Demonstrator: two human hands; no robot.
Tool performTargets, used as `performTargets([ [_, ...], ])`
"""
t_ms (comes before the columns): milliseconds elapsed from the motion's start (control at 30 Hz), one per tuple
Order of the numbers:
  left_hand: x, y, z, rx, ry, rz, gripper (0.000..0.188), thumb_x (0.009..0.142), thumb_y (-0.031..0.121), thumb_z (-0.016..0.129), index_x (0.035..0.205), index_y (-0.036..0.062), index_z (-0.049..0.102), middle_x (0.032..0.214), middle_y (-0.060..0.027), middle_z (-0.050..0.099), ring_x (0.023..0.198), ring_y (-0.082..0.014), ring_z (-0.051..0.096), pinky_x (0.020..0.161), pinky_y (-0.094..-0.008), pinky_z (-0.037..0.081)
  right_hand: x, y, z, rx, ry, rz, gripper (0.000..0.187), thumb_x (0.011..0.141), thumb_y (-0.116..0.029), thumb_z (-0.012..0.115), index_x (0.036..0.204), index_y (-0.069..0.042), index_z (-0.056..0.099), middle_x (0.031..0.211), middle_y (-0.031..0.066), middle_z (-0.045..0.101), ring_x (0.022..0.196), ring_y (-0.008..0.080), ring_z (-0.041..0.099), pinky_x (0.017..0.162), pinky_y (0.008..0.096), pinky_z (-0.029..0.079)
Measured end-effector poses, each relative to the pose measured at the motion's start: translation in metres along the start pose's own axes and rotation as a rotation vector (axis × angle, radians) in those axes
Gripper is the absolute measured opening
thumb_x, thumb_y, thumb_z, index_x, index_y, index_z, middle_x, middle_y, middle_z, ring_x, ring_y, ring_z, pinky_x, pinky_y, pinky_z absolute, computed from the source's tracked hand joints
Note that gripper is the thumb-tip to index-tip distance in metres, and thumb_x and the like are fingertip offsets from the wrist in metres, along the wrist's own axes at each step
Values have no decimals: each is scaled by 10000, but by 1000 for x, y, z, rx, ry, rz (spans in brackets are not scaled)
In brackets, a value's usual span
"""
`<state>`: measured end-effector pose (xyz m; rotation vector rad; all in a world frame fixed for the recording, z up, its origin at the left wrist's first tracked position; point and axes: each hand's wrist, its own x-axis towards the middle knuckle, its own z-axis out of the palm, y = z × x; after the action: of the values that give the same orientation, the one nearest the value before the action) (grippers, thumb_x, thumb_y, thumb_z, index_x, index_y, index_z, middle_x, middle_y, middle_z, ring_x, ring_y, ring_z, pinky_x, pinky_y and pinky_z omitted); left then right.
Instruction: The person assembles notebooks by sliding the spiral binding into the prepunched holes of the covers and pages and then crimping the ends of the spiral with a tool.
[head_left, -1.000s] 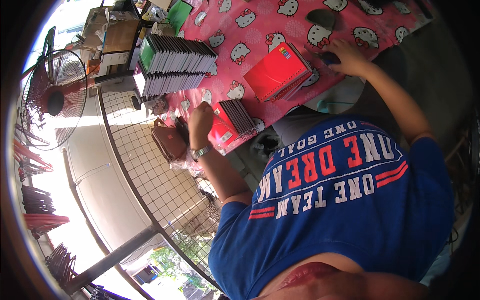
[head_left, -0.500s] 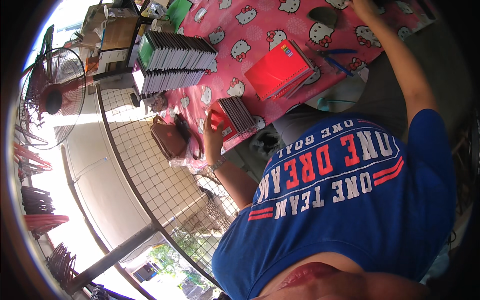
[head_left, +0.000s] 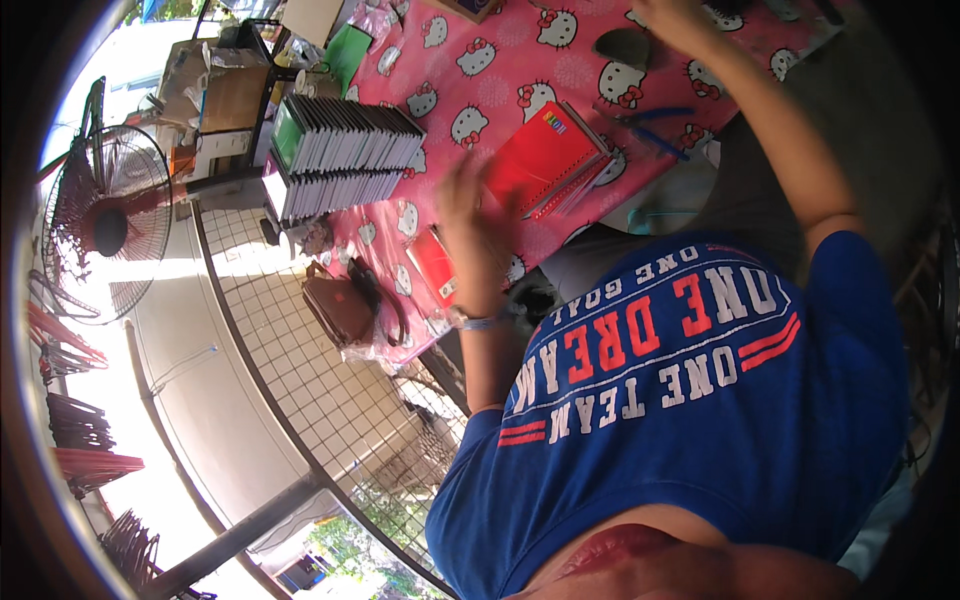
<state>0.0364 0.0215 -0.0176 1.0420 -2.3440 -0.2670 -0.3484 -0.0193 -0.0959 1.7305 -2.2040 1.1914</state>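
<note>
My left hand, smeared by motion, passes over the table between two groups of red notebooks. Partly hidden under it lies a small pile of red spiral notebooks. Just beyond its fingers is a larger stack of red spiral notebooks, its pages and covers slightly fanned. At the far edge of the picture, my right hand reaches over the table; its fingertips run out of view. Near that hand are a dark grey rounded piece and a blue-handled tool like pliers.
A pink cartoon-cat tablecloth covers the table. Two tall rows of dark-edged notebooks stand at the left, with a brown bag nearer me. A wire grid and a standing fan lie farther left.
My left hand has swung from the small notebook pile rightward toward the larger red stack. My right hand has shifted slightly left, and the whole view has tilted a little.
</note>
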Motion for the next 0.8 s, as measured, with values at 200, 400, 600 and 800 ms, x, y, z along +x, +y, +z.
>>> performTargets([
  [200, 10, 41, 26, 307, -247, 225, 272, 801, 142, 738, 1058, 90, 664, 1105, -77, 663, 975, -291, 638, 805, -387, 532, -37, -75, -8, 369, -190, -303, 248, 936, -162, 618, 1172, -103, 665, 1014, 106, 660, 883, 286, 657, 820, 396, 520],
  [400, 27, 33, -5, -75, -265, 135, 201, 843, 43, 627, 1038, 60, 668, 1013, -114, 684, 911, -319, 657, 784, -406, 527, -61, -105, -39, 660, -507, -358, 261, 878, -160, 701, 1138, -163, 725, 942, -2, 637, 910, 166, 584, 918, 347, 407],
  [600, 46, 30, 9, 197, -102, 178, 192, 903, 94, 567, 1086, 54, 612, 976, -118, 664, 928, -342, 614, 848, -441, 434, -57, -120, -35, 611, -264, -423, 251, 863, -112, 706, 1108, -161, 729, 936, -11, 616, 934, 169, 571, 905, 343, 407],
  [800, 43, 29, 18, 200, -54, 151, 156, 928, 133, 584, 1066, 62, 606, 953, -111, 658, 911, -318, 608, 869, -420, 400, -61, -126, -39, 722, -361, -308, 253, 836, -14, 681, 1053, -135, 724, 966, 6, 585, 950, 185, 564, 871, 334, 437],
])
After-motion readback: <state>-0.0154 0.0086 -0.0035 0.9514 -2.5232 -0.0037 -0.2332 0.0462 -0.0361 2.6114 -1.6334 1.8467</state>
